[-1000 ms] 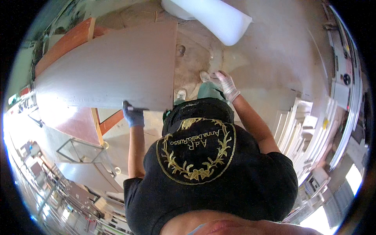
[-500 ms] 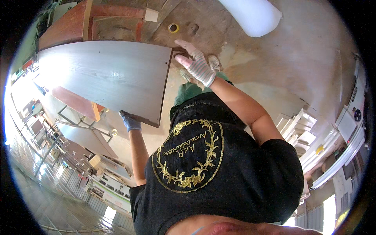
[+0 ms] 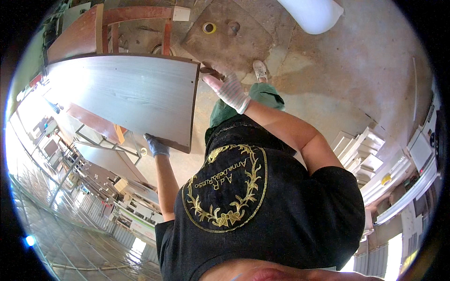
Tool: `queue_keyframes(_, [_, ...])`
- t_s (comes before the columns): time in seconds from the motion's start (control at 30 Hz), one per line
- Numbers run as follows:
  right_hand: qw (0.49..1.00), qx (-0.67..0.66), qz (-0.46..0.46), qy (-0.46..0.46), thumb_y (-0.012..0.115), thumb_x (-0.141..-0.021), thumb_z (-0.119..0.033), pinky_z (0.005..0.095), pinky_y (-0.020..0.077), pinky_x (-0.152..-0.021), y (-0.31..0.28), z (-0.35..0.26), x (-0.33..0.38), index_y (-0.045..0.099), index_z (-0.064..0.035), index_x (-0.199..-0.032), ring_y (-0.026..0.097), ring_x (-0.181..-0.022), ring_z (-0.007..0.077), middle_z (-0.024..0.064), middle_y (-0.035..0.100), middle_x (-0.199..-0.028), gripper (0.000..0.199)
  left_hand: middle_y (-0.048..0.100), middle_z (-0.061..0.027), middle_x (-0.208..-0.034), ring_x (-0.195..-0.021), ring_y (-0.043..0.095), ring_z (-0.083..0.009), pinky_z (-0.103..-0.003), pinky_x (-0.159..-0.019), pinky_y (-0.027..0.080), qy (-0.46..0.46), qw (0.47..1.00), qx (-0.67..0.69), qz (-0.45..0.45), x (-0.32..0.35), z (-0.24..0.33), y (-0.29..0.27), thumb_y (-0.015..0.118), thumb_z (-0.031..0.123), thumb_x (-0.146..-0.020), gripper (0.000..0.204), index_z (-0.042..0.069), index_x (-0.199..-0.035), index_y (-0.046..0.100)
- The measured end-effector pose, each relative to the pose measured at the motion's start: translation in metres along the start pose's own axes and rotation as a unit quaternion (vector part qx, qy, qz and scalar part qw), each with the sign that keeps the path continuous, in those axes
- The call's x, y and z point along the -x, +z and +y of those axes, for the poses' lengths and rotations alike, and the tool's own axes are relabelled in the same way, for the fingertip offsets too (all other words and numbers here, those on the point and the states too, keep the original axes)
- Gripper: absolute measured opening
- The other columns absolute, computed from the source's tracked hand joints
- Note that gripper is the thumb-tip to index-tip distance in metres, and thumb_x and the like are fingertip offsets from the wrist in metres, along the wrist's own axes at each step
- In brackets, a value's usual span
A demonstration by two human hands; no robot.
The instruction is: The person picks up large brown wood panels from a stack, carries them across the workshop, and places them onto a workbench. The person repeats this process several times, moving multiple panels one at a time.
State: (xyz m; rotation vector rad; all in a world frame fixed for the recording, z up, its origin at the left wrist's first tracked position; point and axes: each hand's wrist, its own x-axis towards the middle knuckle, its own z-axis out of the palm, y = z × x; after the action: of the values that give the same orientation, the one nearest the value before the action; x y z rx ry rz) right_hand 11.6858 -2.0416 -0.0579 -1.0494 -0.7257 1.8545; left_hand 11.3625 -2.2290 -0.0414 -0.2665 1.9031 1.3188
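A large pale grey panel (image 3: 126, 93) with dark edges extends from in front of me toward the left. My left hand (image 3: 158, 146), in a blue glove with dark fingertips, grips the panel's near edge; its fingers are partly hidden by the board. By the panel's far right corner is my right hand (image 3: 229, 93), in a white and pink striped glove. Its fingers are closed around a small dark brown piece (image 3: 212, 71), whose kind I cannot make out. A narrow gap appears between that piece and the panel's end.
Beyond the panel stands a reddish-brown wooden frame (image 3: 136, 15). A yellow tape roll (image 3: 209, 28) lies on the floor near a white wrapped roll (image 3: 314, 16). Stacked white boards (image 3: 358, 154) stand to the right. Another reddish board (image 3: 93, 122) rests on a metal stand at left.
My right hand has gone from stretched fingers to closed ones around the brown piece. In view, the panel's right end sits slightly further left. My left hand keeps its hold.
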Motion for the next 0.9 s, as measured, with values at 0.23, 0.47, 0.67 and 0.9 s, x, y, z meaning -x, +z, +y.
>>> queue_keyframes(0.23, [0.996, 0.068, 0.008, -0.063, 0.06, -0.084, -0.022, 0.0253, 0.0441, -0.077, 0.021, 0.001, -0.007, 0.053, -0.0074, -0.119, 0.052, -0.085, 0.0099, 0.0019, 0.057, -0.096, 0.039, 0.044, -0.0091, -0.131, -0.118, 0.043, -0.0306, -0.046, -0.098, 0.036, -0.013, 0.997, 0.043, -0.055, -0.007, -0.002, -0.006, 0.027, 0.058, -0.089, 0.065, 0.01, -0.13, 0.041])
queue_keyframes(0.47, [0.997, -0.023, 0.047, -0.061, 0.062, -0.082, -0.011, 0.0218, 0.0431, -0.072, 0.032, 0.01, -0.008, 0.052, -0.0081, -0.12, 0.049, -0.076, 0.007, -0.0023, 0.053, -0.086, 0.039, 0.039, -0.0093, -0.136, -0.122, 0.037, -0.0296, -0.044, -0.102, 0.029, 0.041, 0.994, 0.042, -0.087, -0.016, -0.012, -0.019, 0.031, 0.061, -0.087, 0.07, 0.009, -0.134, 0.035])
queue_keyframes(0.67, [0.977, -0.042, 0.127, -0.166, 0.058, -0.085, -0.007, 0.0185, 0.0392, -0.063, 0.051, 0.031, -0.011, 0.055, -0.0057, -0.116, 0.041, -0.068, 0.0053, -0.0041, 0.047, -0.083, 0.032, 0.035, -0.0102, -0.139, -0.124, 0.035, -0.0295, -0.045, -0.104, 0.028, 0.092, 0.982, 0.08, -0.142, -0.035, -0.021, -0.023, 0.038, 0.055, -0.089, 0.067, 0.008, -0.136, 0.031])
queue_keyframes(0.9, [0.935, 0.246, 0.098, -0.238, 0.057, -0.086, -0.016, 0.0274, 0.0427, -0.087, 0.045, 0.046, 0.042, 0.051, -0.0027, -0.121, 0.055, -0.099, 0.0187, 0.0117, 0.059, -0.109, 0.038, 0.032, -0.0104, -0.141, -0.125, 0.033, -0.03, -0.048, -0.103, 0.029, 0.096, 0.978, 0.098, -0.159, -0.048, -0.025, -0.018, 0.04, 0.057, -0.088, 0.069, 0.01, -0.137, 0.029])
